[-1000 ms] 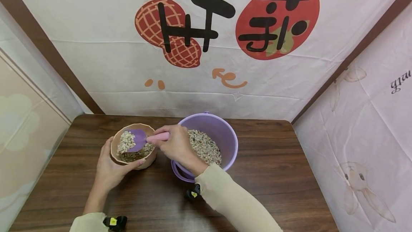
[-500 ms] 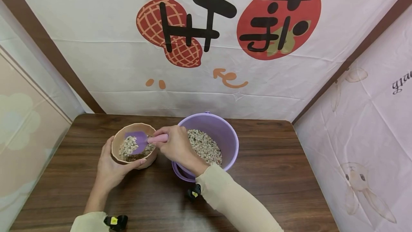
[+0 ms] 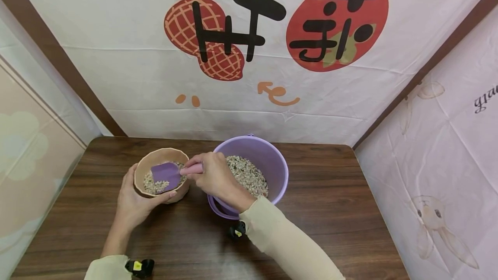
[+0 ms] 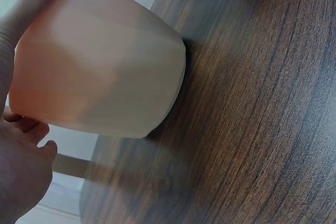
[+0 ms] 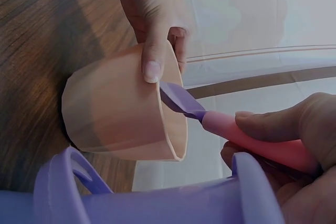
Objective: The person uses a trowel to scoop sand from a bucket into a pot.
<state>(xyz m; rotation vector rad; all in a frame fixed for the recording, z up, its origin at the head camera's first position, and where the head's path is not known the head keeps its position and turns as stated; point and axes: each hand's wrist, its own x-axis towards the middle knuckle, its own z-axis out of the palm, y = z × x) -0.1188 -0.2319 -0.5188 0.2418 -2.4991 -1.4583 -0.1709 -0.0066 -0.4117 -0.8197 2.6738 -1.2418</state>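
One purple scoop [image 3: 166,173], pink handle [image 3: 194,168] clamped in my right hand [image 3: 218,175], thumb laid along it. Long axis runs sideways across table [image 3: 327,211], handle to my right, broad blade pointing left. Blade sits within mouth of tan pot [image 3: 180,195], slanting down past rim; pale grains [image 3: 155,186] at blade's near edge. Pot stands base down, mouth up, held in my left hand [image 3: 134,198], thumb across near side, fingers round left. Purple bucket [image 3: 277,172] just right of pot, gravel [image 3: 247,176] inside, my right forearm over its near rim.
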